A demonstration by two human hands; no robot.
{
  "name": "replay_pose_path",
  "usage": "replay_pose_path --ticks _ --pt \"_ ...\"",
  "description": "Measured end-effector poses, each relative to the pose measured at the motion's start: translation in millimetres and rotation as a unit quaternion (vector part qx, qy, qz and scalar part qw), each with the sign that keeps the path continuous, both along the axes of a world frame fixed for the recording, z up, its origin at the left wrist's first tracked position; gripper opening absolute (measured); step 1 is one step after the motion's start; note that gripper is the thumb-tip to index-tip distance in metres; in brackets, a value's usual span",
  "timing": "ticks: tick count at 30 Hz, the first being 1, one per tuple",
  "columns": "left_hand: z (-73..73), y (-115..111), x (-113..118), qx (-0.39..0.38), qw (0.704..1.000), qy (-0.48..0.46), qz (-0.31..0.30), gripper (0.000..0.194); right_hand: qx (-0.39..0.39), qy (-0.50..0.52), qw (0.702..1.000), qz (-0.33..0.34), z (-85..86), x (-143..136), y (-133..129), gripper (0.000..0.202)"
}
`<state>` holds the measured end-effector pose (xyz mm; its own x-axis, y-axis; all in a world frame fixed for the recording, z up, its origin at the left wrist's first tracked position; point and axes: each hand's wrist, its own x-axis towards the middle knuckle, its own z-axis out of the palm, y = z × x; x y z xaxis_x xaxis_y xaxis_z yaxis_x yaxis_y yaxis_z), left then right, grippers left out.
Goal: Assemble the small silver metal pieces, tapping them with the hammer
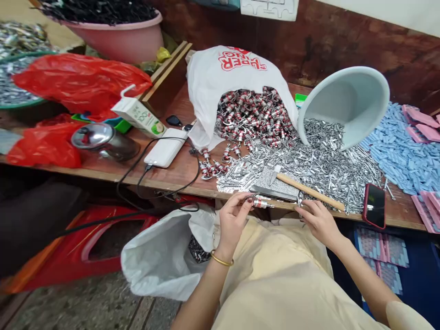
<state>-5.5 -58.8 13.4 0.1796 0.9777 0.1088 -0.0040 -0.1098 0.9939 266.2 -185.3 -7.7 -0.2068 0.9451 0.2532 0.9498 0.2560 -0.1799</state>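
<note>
My left hand point(233, 217), with a gold bangle at the wrist, pinches a small red-and-silver cylinder fitting point(261, 203) by one end. The fitting lies level, its thin silver tip pointing right, just off the table's front edge. My right hand point(318, 220) is closed at the fingertips on a small silver metal piece point(299, 200) at that edge. Between and beyond the hands lie a dark flat metal bar point(273, 192) and a hammer point(304, 184) with a wooden handle. Behind them spreads a pile of small silver metal parts point(330, 167).
A white bag point(209, 78) spills more red-and-silver fittings. A grey tub point(374, 96) lies tipped over the silver parts. A phone point(374, 206), blue pieces point(405, 156), a power bank point(165, 149), cables and a steel mug point(103, 140) share the table. A white sack point(154, 256) hangs below.
</note>
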Motion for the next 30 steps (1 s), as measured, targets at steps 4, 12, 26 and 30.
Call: replay_pose_path --ticks 4,12,26,30 --pt "-9.5 0.4 7.1 -0.069 0.996 -0.051 0.001 0.023 0.064 0.007 0.998 -0.002 -24.2 -4.4 10.3 0.030" --pt "-17.0 2.1 12.4 -0.153 0.984 -0.077 0.047 0.035 0.205 0.009 0.978 0.029 -29.5 12.5 34.4 0.031" --pt "-8.3 -5.3 52.8 -0.182 0.976 -0.121 -0.006 0.041 0.181 0.204 0.916 -0.296 50.4 123.3 48.4 0.030" --pt "-2.8 -14.4 71.0 -0.160 0.976 -0.139 -0.041 0.036 0.018 0.379 0.924 -0.046 51.3 -4.2 52.9 0.036"
